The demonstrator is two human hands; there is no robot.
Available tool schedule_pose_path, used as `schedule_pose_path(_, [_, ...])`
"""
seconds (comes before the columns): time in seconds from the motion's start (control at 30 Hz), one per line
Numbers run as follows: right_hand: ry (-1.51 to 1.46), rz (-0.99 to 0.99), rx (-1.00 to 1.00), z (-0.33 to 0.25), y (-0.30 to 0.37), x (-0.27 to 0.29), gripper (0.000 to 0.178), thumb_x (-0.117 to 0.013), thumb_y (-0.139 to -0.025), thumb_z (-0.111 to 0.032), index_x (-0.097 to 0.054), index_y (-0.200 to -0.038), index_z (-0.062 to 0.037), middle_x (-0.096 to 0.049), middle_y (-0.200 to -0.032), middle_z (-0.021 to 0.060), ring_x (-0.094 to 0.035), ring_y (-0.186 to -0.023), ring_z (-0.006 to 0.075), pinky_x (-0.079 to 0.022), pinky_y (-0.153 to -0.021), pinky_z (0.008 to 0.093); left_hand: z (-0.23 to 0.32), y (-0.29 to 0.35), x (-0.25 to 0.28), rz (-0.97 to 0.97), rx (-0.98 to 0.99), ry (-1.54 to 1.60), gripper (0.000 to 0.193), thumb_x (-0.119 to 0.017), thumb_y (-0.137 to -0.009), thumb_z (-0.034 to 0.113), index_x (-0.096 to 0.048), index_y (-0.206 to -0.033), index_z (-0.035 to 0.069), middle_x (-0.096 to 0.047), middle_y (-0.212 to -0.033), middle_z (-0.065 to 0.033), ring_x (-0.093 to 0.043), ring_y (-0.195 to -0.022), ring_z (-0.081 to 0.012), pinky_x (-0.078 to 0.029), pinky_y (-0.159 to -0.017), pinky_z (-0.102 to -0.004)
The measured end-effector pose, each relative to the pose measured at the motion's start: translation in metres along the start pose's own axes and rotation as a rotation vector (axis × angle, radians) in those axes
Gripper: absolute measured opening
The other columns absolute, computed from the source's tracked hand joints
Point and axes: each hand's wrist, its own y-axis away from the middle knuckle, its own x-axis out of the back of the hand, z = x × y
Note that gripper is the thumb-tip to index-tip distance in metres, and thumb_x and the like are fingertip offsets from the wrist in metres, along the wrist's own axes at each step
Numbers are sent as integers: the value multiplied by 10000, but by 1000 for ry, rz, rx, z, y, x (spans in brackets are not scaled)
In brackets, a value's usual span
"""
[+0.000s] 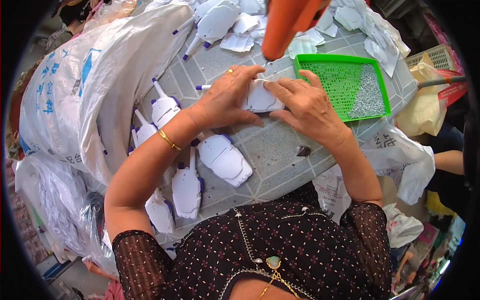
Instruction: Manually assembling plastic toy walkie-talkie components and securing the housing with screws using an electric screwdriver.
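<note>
Both my hands are on a white plastic toy walkie-talkie (262, 98) over the grey table. Its thin antenna with a purple tip sticks out on the left, past my left hand (231, 95). That hand wraps the left side of the casing with the thumb along the near edge. My right hand (311, 107) holds the right side, its fingertips pressing on the white top face. Just beyond, the tip of an orange power screwdriver (287, 32) points down close to the casing. A green tray (300, 75) of small silver screws (370, 95) lies beside my right hand.
Several similar walkie-talkies (225, 159) lie on the table (280, 155) to the left and near side. More white plastic parts (238, 42) are heaped at the far side. A large white woven sack (75, 95) leans over the left edge. A small dark lump (303, 150) lies near my right wrist.
</note>
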Motion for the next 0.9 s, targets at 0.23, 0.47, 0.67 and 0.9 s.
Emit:
schedule_pose_path(0.23, [26,-72,46,1,3,-3,657,-823,-762,-227,-591,-1372,-143,-662,-1154,106,-654,-1023,282,-394,-1084,497,-9,19,16,12,-19,-181,798,-892,-656,356,-540,-1288,21,-572,-1303,-202,-565,-1197,-389,-455,-1015,-446])
schedule_pose_path(0.47, [46,-95,47,-14,5,11,629,-832,-754,-237,-628,-1341,-141,-660,-1122,116,-644,-1007,278,-393,-1083,485,-6,32,15,-9,31,-95,771,-875,-691,316,-555,-1337,44,-625,-1235,-190,-662,-1031,-397,-529,-903,-455])
schedule_pose_path(0.67, [-33,-10,61,-12,3,2,639,-850,-737,-253,-637,-1326,-124,-672,-1113,107,-642,-1014,279,-404,-1068,474,1,39,24,-114,96,-126,786,-875,-697,336,-566,-1392,137,-554,-1379,-224,-569,-1221,-432,-472,-1027,-451])
schedule_pose_path(0.9, [-78,30,50,-6,8,-6,619,-848,-749,-250,-638,-1312,-103,-687,-1150,114,-652,-1035,294,-440,-1028,457,-4,58,41,56,-114,-217,724,-871,-695,383,-608,-1302,89,-500,-1455,-215,-512,-1301,-422,-398,-1099,-472])
